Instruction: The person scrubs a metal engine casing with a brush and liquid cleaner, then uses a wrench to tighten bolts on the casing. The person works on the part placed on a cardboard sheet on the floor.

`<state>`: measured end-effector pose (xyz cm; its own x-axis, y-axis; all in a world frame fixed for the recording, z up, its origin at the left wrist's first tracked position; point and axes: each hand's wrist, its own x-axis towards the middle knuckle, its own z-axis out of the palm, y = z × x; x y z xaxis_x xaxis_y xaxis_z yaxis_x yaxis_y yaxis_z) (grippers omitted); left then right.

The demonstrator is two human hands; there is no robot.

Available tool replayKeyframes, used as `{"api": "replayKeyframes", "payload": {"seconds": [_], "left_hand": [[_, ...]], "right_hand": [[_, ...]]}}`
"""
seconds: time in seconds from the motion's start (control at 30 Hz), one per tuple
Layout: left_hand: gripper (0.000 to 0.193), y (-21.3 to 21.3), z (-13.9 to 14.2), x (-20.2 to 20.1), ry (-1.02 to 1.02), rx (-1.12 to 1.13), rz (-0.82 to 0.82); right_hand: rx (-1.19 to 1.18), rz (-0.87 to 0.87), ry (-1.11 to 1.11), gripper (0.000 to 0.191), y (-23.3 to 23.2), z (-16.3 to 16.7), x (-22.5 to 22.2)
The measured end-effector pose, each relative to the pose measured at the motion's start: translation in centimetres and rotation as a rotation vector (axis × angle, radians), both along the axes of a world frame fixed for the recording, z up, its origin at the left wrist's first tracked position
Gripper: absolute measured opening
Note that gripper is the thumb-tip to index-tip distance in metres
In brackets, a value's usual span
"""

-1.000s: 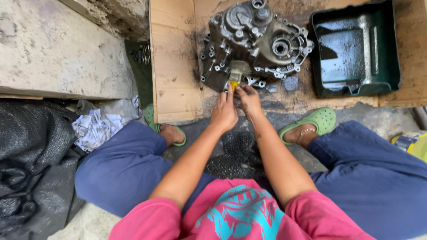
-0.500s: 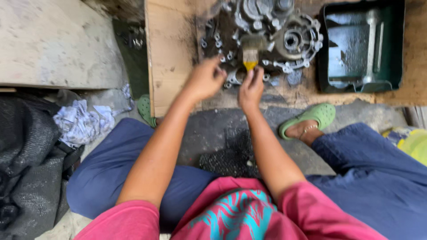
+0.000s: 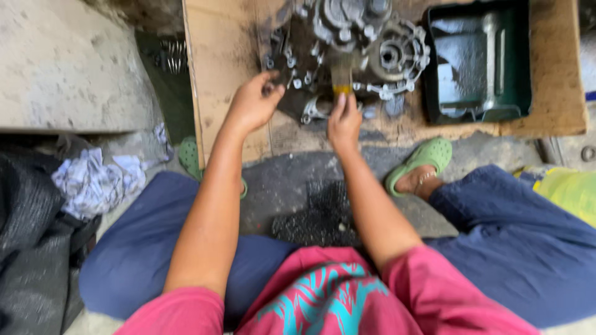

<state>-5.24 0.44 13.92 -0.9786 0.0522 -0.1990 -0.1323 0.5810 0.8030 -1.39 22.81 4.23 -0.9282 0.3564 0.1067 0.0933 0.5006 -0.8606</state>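
A greasy grey engine casing (image 3: 357, 46) with gears and small bolts lies on a brown cardboard sheet (image 3: 217, 56). My right hand (image 3: 343, 121) grips a paintbrush (image 3: 341, 77) with a yellow handle, its bristles resting on the casing's near edge. My left hand (image 3: 253, 102) reaches to the casing's left side, fingers curled near a small dark part; whether it holds anything is unclear. I am squatting, blue trousers and green clogs (image 3: 423, 160) below.
A dark green tray (image 3: 478, 102) holding dark liquid and a metal rod sits right of the casing. A concrete slab (image 3: 68, 62) is at left, with crumpled rags (image 3: 99, 180) and black sheeting (image 3: 31, 248) below it. Oily stains mark the ground between my feet.
My left hand has left the brush and swung out to the casing's left edge. My right hand stays on the brush, working it on the casing. The view shifted closer and lower.
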Motion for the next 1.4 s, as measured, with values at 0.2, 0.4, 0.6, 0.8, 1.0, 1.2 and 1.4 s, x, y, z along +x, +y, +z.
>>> {"api": "replayKeyframes", "payload": {"seconds": [0.2, 0.4, 0.6, 0.8, 1.0, 1.2, 1.4], "left_hand": [[0.044, 0.0, -0.8, -2.2, 0.089, 0.075, 0.011], [0.035, 1.2, -1.2, -5.2, 0.227, 0.197, 0.163], [0.035, 5.8, -0.1, -6.3, 0.302, -0.003, 0.323], [0.049, 12.9, -2.7, -11.6, 0.61, -0.06, 0.333], [0.055, 18.0, -2.9, -16.6, 0.57, -0.407, 0.36], [0.065, 19.3, -2.3, -17.2, 0.423, -0.573, 0.323], [0.062, 18.9, -3.2, -17.3, 0.409, -0.606, 0.323]], "right_hand": [[0.305, 0.165, -0.403, 0.045, 5.8, -2.7, -0.4], [0.741, 0.381, -0.758, 0.08, 21.1, 6.6, -6.7], [0.761, 0.7, -0.663, 0.081, 22.4, 13.0, -18.4], [0.21, 0.704, -0.572, 0.079, 20.3, 3.2, -15.9], [-0.078, 0.691, -0.294, 0.077, 21.5, -0.2, -14.0], [0.923, 0.615, -0.948, 0.084, 29.2, 1.5, -10.0], [0.728, 0.522, -0.778, 0.088, 26.0, 4.6, -14.9]]}}
